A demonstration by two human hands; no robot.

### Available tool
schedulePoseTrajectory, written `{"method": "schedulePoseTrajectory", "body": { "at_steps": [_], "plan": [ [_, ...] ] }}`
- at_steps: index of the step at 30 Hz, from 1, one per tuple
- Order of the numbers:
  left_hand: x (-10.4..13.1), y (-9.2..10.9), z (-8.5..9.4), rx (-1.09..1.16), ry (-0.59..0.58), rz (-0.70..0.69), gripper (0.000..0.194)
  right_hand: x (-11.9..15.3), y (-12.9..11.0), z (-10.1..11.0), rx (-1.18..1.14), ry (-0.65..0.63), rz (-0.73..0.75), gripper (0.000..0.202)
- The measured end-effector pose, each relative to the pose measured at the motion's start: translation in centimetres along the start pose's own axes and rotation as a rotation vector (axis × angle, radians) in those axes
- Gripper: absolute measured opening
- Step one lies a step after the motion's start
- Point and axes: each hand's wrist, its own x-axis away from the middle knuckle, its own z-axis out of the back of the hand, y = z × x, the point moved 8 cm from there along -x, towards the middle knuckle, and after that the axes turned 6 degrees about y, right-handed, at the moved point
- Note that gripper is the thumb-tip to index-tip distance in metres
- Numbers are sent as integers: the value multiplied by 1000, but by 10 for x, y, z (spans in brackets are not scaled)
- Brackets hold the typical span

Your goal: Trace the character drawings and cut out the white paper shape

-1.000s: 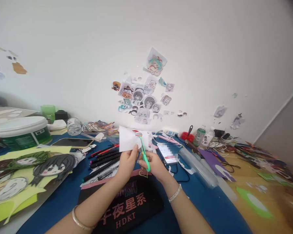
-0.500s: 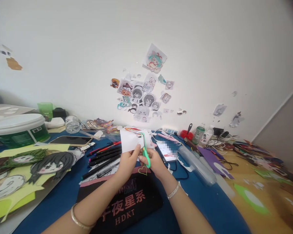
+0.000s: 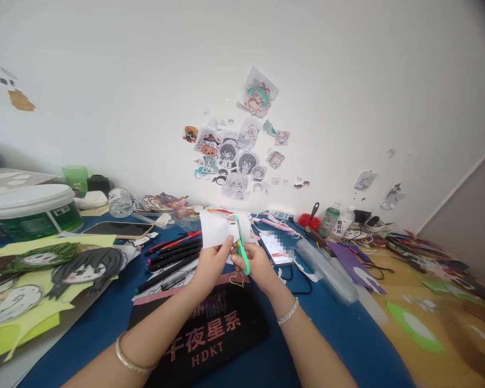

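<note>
My left hand (image 3: 218, 262) pinches the lower edge of a white sheet of paper (image 3: 215, 233) that carries a coloured print near its top. In my right hand (image 3: 255, 262) is a pair of green scissors (image 3: 242, 250), my fingers closed round the handles. The blades point away from me and lie against the paper, close to the printed part; whether they are apart I cannot tell. Below the hands a heart-shaped outline (image 3: 236, 279) shows above a black pouch (image 3: 202, 334) with pink lettering.
Several black markers (image 3: 173, 256) lie left of the hands. A phone (image 3: 277, 248) and a clear plastic roll (image 3: 327, 272) are on the right. Character cut-outs (image 3: 89, 267) and a white-lidded tub (image 3: 28, 207) stand at left, bottles (image 3: 331, 220) at back right.
The view has shifted slightly. The paper has tilted a little and its print shows more. Both hands keep hold of the paper and the scissors.
</note>
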Motion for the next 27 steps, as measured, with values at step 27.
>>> {"method": "schedulePoseTrajectory", "body": {
  "at_steps": [27],
  "plan": [
    [-6, 15, -6, -77, -227, -57, 28, 4, -10, 7, 124, -107, -4, 36]
  ]
}}
